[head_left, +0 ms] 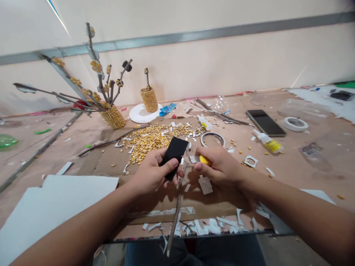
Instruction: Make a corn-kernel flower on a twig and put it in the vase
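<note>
Standing in corn-covered pot, branches; in left grip, black card.

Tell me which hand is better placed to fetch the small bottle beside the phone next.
Probably the right hand: it is nearer the bottle, though it must first put down the yellow item. The left hand is farther off and holds the black piece.

A flat black rectangle tilts in the left hand, near a yellow tool partly hidden by the right hand; a thin brown twig slants below.
</note>
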`<state>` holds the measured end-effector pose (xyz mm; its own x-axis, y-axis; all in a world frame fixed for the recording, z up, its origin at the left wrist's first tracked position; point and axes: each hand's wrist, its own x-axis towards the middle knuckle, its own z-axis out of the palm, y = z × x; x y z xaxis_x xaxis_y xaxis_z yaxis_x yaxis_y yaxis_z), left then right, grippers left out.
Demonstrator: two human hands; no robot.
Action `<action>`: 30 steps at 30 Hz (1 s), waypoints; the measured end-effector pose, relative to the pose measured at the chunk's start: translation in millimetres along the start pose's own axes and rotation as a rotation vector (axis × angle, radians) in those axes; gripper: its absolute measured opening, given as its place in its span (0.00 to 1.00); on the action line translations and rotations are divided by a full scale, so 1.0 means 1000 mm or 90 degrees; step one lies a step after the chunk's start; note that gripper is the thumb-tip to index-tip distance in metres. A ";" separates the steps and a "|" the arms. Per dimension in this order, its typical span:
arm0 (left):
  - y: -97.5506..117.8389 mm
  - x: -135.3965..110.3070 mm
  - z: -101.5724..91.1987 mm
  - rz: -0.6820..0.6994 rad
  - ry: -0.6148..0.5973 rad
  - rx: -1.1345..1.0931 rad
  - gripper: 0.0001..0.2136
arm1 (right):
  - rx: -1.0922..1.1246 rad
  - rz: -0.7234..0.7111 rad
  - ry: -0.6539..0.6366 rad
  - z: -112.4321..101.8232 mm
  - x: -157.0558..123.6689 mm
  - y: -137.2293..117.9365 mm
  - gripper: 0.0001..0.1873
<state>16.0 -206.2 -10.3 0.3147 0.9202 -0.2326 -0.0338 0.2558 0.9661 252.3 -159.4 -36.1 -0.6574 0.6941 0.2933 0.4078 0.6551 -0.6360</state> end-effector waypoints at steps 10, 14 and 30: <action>0.000 -0.005 0.005 -0.009 -0.031 -0.017 0.24 | 0.030 0.029 -0.055 0.001 0.001 -0.002 0.31; -0.003 -0.006 0.004 0.012 -0.027 -0.037 0.23 | 0.053 0.034 -0.057 0.001 0.001 -0.003 0.31; -0.007 -0.011 0.011 0.000 -0.077 -0.080 0.20 | 0.068 -0.012 -0.075 0.006 -0.006 0.001 0.28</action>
<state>22.8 -221.7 -13.6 0.4260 0.8799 -0.2106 -0.1498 0.2981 0.9427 252.9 -164.8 -43.1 -0.7363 0.6383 0.2244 0.3296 0.6280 -0.7049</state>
